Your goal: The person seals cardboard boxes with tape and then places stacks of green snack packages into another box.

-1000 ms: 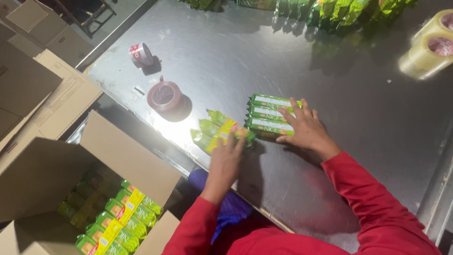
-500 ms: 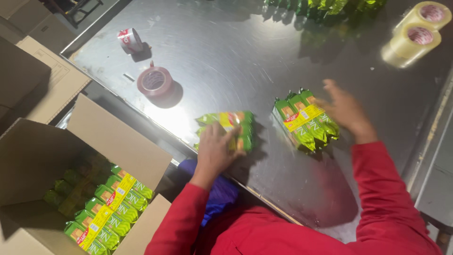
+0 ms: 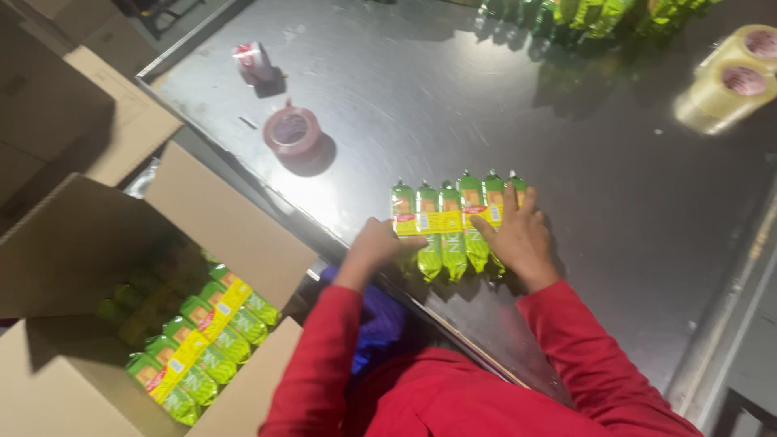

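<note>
Bare table [image 3: 453,97] beyond packets [image 3: 453,218]; tape roll [image 3: 291,131] left.

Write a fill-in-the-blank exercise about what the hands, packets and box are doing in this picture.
1. Both hands press a row of green packets on the ____ table.
2. The right hand lies flat at the row's ____ end.
3. The open cardboard box beside the table holds more green ____.
4. The sleeves are ____.

Missing words: metal; right; packets; red
</note>
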